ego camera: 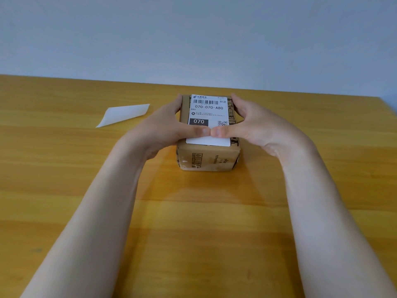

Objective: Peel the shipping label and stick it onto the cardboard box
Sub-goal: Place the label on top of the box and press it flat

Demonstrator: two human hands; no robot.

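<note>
A small brown cardboard box stands on the wooden table in the middle of the view. A white shipping label with a barcode and "070-070-A80" lies flat on its top face. My left hand wraps the box's left side, and its thumb presses on the label's lower part. My right hand wraps the right side the same way. The two thumb tips meet on the label near its middle.
The peeled white backing sheet lies curled on the table to the left of the box. A pale blue-grey wall rises behind the table's far edge. The table's right edge shows at the far right.
</note>
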